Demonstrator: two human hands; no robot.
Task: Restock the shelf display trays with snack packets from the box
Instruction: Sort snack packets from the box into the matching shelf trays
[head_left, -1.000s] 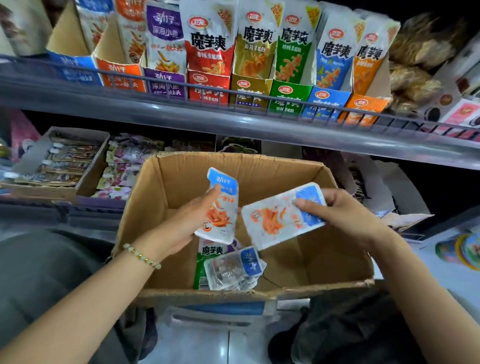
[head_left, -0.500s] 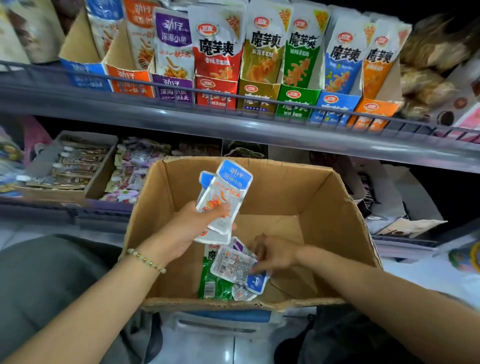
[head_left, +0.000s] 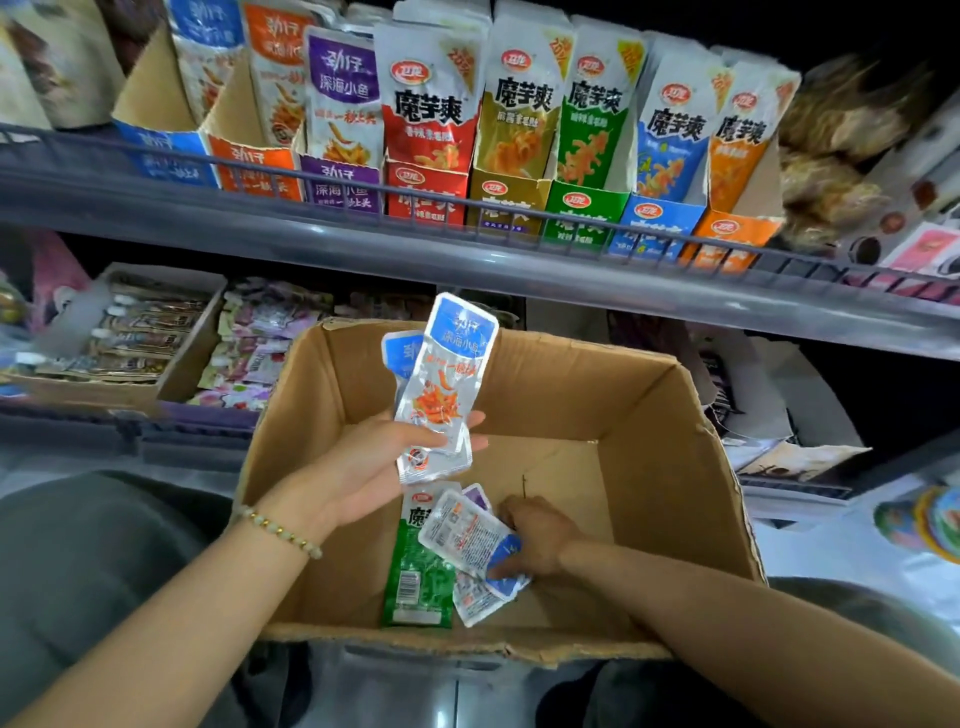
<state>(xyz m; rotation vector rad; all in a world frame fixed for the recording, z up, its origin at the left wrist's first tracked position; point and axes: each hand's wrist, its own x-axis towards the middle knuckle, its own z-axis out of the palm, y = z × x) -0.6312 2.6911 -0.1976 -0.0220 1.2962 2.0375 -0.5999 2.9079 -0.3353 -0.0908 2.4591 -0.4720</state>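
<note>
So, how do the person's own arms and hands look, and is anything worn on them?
No sleeves or gloves are in view. The left hand has a bracelet of small pale and gold beads at its wrist. The right hand shows no watch or band, and no ring on the parts that are visible.

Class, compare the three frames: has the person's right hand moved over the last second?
Yes. The right hand has gone down and leftward, from mid-height over the cardboard box to its floor, where it grips a loose packet.
</note>
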